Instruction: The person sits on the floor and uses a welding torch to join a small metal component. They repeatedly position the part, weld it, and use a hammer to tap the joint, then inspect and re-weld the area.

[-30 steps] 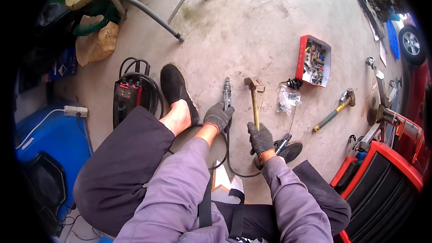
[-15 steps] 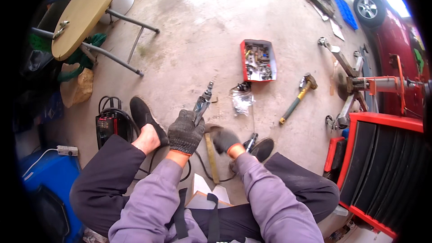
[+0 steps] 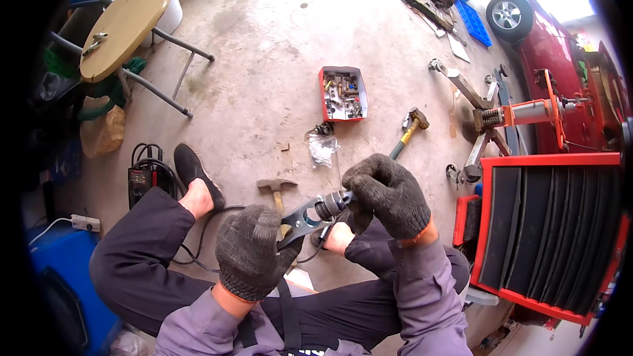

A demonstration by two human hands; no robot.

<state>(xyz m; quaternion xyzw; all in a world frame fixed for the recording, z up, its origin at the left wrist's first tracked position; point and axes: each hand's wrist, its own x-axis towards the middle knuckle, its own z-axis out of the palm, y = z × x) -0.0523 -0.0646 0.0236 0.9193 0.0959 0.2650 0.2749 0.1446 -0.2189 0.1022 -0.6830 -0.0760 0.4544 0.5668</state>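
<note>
My gloved left hand (image 3: 250, 250) is wrapped round the near end of a grey metal tool (image 3: 303, 221) with a round cut-out and a black ringed collar at its far end. At that collar, the fingers of my gloved right hand (image 3: 389, 194) are closed on the tip; the glove hides part of it. Beneath the tool, a hammer (image 3: 277, 185) with a wooden handle lies on the floor between my legs. I cannot make out the tool's exact kind.
Ahead stands a red-and-white box (image 3: 323, 99) of small metal parts, with a clear plastic bag (image 3: 323, 150) nearer me. A yellow-and-green-handled hammer (image 3: 410, 133) lies to its right. A red tool cabinet (image 3: 484, 224) and orange jack (image 3: 527, 113) stand right; a round-topped stool (image 3: 128, 26) stands left.
My left hand has come nearer and turned the tool so its end points right. My right hand has risen from beside the hammer and taken hold of that end. The view has shifted right.
</note>
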